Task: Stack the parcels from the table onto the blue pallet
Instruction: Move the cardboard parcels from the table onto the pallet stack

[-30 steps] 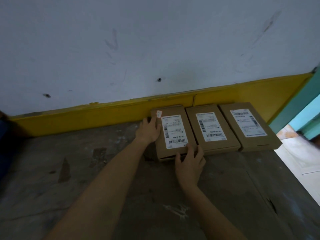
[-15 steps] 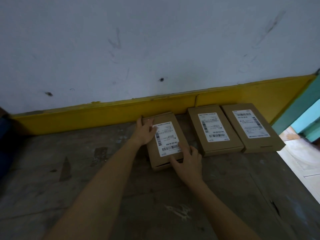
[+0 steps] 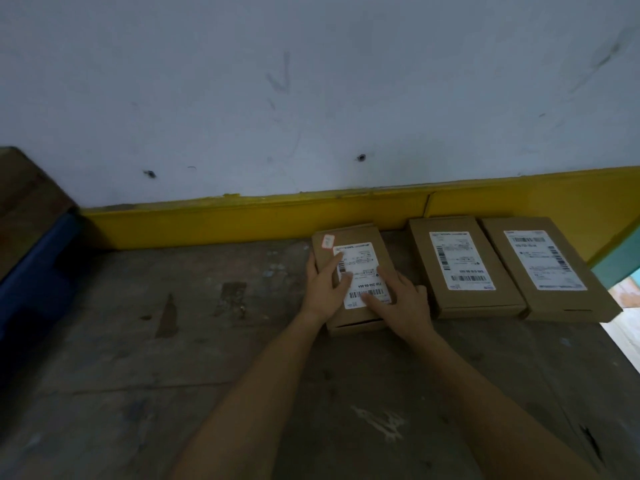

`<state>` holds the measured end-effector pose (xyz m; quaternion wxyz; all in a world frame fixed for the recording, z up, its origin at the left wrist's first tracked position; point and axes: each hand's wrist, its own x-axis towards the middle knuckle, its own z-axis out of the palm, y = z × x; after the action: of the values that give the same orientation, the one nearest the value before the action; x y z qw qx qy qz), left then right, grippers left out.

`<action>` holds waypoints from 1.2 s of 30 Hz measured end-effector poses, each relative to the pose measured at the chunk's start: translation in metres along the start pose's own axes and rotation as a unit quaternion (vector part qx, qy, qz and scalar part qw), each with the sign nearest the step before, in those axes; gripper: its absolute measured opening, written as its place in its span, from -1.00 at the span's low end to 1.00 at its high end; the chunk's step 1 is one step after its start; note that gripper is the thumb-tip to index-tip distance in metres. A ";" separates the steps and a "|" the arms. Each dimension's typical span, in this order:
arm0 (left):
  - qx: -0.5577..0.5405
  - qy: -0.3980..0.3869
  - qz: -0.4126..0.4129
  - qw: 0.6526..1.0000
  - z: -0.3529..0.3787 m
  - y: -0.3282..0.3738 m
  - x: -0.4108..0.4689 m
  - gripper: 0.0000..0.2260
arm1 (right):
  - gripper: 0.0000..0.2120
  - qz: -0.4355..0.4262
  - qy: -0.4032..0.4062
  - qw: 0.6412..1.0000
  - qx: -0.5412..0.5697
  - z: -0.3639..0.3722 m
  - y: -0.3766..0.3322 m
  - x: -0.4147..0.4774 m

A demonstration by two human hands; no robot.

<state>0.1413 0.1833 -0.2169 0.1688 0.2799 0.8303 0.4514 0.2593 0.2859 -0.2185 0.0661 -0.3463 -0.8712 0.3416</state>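
Three flat brown cardboard parcels with white shipping labels lie on the worn table (image 3: pixel 173 341) near the wall. The left parcel (image 3: pixel 363 244) lies apart from the other two, with both my hands on it. My left hand (image 3: pixel 323 289) grips its left edge, fingers spread over the label. My right hand (image 3: pixel 403 303) holds its near right corner, fingers across the barcode. The middle parcel (image 3: pixel 460 265) and the right parcel (image 3: pixel 543 265) lie side by side, touching. A dark blue edge, likely the blue pallet (image 3: pixel 34 282), shows at far left.
A yellow band (image 3: pixel 242 216) runs along the foot of the white wall behind the table. Brown cardboard (image 3: pixel 24 202) rests on the blue thing at far left. The table's right edge (image 3: pixel 623 344) drops to a pale floor just beyond the right parcel.
The left parcel has slid left and toward me, away from the other two. Both hands moved from its edges onto its top.
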 end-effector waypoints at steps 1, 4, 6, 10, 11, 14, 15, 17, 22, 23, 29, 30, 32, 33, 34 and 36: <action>-0.003 0.004 0.000 1.000 -0.003 -0.001 -0.002 -0.60 | -0.34 0.000 0.004 1.000 0.009 0.003 -0.002 -0.002; -0.006 0.003 -0.012 1.000 -0.016 -0.005 -0.007 -0.61 | -0.35 -0.002 0.003 1.000 0.030 0.010 -0.012 -0.009; -0.007 0.006 -0.011 1.000 -0.027 -0.006 -0.009 -0.61 | -0.36 0.002 0.001 0.999 0.044 0.012 -0.024 -0.017; 0.010 0.015 -0.003 1.000 -0.053 0.008 -0.017 -0.61 | -0.37 0.012 0.019 0.998 0.067 0.013 -0.052 -0.030; 0.012 0.019 -0.004 1.000 -0.065 0.014 -0.021 -0.61 | -0.37 0.004 0.024 0.997 0.069 0.013 -0.063 -0.033; 0.015 0.050 -0.009 0.999 -0.116 0.030 -0.038 -0.60 | -0.38 -0.025 0.017 0.996 0.082 0.009 -0.110 -0.045; 0.025 0.064 -0.010 0.998 -0.134 0.034 -0.043 -0.59 | -0.38 -0.034 0.012 0.995 0.091 0.008 -0.129 -0.050; 0.046 0.088 -0.006 0.995 -0.172 0.042 -0.054 -0.59 | -0.37 -0.055 0.011 0.993 0.107 0.004 -0.167 -0.062; 0.067 0.135 -0.002 0.989 -0.275 0.061 -0.096 -0.59 | -0.39 -0.117 0.022 0.985 0.128 0.004 -0.263 -0.103; 0.072 0.142 -0.001 0.987 -0.296 0.062 -0.106 -0.59 | -0.39 -0.125 0.022 0.983 0.133 0.007 -0.282 -0.113; 0.138 0.158 0.009 0.978 -0.415 0.043 -0.175 -0.61 | -0.40 -0.166 0.010 0.969 0.181 0.052 -0.381 -0.182; 0.142 0.161 0.006 0.977 -0.432 0.036 -0.187 -0.61 | -0.40 -0.170 0.004 0.967 0.188 0.063 -0.395 -0.193; 0.145 0.171 0.006 0.974 -0.464 0.021 -0.209 -0.62 | -0.39 -0.175 -0.002 0.965 0.196 0.084 -0.422 -0.214; 0.145 0.173 0.009 0.974 -0.479 0.013 -0.219 -0.62 | -0.39 -0.177 -0.001 0.965 0.196 0.095 -0.435 -0.224; 0.145 0.172 0.012 0.974 -0.494 0.004 -0.228 -0.63 | -0.39 -0.176 -0.001 0.964 0.198 0.105 -0.447 -0.234; 0.144 0.159 0.011 0.977 -0.520 -0.013 -0.242 -0.62 | -0.38 -0.169 0.000 0.964 0.203 0.124 -0.468 -0.252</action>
<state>0.0505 -0.3120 0.0576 -0.0129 0.2350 0.8997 0.3677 0.1439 -0.1925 0.0185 0.1920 -0.1734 -0.8294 0.4951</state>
